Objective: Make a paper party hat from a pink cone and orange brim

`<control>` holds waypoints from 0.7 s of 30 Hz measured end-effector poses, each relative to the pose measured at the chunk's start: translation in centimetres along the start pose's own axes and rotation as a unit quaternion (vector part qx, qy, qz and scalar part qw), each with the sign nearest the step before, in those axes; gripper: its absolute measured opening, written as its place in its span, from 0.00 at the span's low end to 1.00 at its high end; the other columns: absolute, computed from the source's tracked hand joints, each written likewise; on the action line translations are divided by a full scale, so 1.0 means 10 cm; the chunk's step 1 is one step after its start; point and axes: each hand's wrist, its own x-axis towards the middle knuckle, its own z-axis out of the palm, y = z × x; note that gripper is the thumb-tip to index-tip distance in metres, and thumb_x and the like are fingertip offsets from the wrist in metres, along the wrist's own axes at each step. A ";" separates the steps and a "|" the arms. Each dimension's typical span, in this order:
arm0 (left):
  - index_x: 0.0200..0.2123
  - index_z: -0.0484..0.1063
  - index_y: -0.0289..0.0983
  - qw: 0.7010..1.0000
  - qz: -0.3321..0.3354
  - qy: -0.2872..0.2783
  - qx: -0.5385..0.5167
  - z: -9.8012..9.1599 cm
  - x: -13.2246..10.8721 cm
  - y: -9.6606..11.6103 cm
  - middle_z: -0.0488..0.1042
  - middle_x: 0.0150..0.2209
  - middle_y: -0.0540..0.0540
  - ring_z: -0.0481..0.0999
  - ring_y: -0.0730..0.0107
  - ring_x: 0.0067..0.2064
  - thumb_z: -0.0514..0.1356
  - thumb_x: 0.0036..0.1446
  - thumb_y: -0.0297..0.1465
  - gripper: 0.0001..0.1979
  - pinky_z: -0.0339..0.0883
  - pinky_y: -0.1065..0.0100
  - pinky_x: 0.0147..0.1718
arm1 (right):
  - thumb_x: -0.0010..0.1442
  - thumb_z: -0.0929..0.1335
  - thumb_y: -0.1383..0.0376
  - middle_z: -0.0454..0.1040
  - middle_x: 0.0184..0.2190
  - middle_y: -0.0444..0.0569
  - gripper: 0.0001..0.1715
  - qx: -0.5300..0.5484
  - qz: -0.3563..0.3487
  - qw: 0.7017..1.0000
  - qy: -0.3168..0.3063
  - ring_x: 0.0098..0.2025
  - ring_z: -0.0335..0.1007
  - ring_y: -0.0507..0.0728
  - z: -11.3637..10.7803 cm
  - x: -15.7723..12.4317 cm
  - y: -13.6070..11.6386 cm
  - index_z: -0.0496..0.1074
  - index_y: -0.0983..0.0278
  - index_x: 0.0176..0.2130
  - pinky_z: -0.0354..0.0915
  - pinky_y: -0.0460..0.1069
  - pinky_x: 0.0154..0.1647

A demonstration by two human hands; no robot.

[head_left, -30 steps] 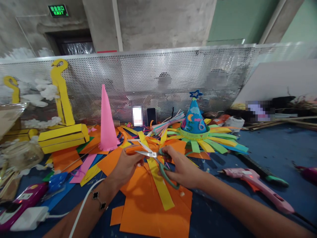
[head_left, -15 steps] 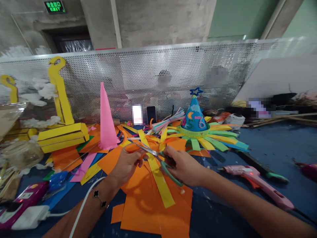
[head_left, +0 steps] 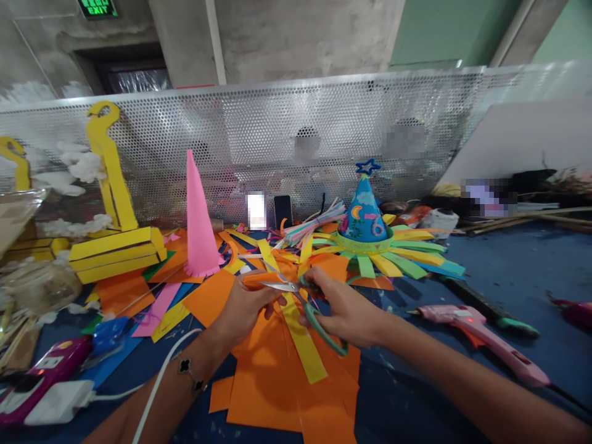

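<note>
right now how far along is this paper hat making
The blue paper party hat looks finished, with a star on top and coloured strips fanned around its base. In hand, the right hand works the green-handled scissors on an orange paper strip held by the left hand. Left, it seems: the pink paper cone has only a fringed base, with no strips or decoration yet.
</note>
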 end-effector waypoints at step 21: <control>0.33 0.75 0.36 0.992 -0.038 0.004 -0.122 0.08 -0.03 0.02 0.76 0.26 0.52 0.77 0.71 0.22 0.78 0.46 0.46 0.23 0.58 0.77 0.12 | 0.63 0.72 0.51 0.64 0.31 0.39 0.21 0.050 0.003 0.999 -0.011 0.30 0.58 0.53 0.04 0.03 0.10 0.60 0.58 0.41 0.56 0.49 0.31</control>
